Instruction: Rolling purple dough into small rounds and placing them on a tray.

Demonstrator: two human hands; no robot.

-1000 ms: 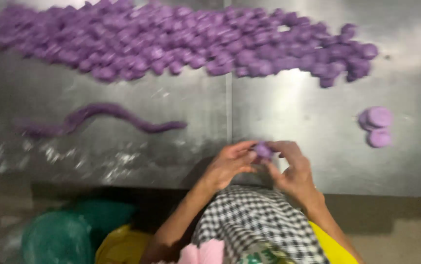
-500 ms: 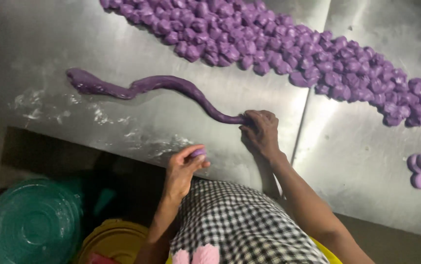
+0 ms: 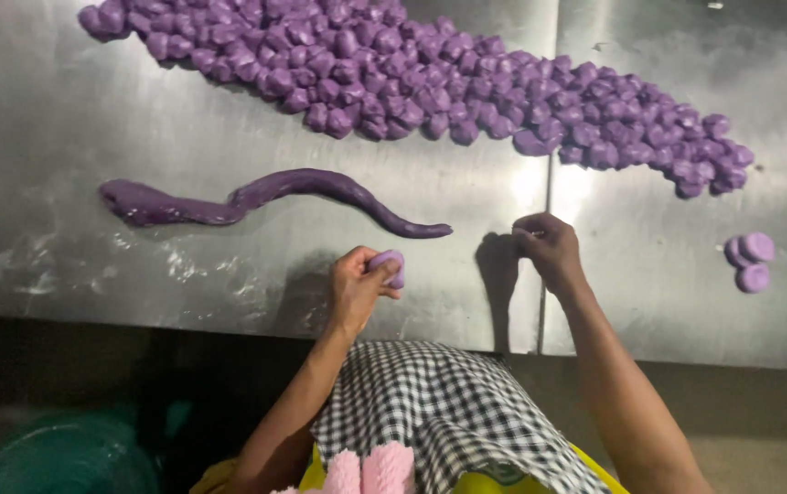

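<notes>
We take this as portioning: a piece is off the dough rope (image 3: 283,197), and the next pinch calls for the tapered end. Left hand (image 3: 361,288) has its fingers clenched round a small purple dough lump (image 3: 387,264), near the counter (image 3: 91,256) edge. Right hand (image 3: 547,249), fingers pinched together, apparently empty, hangs just right of the rope's tip. Dough pieces (image 3: 430,82) piled beyond.

dough pile (image 3: 430,82) far side of table (image 3: 64,110) | rope (image 3: 265,197) nearer, left | discs (image 3: 750,261) right
</notes>
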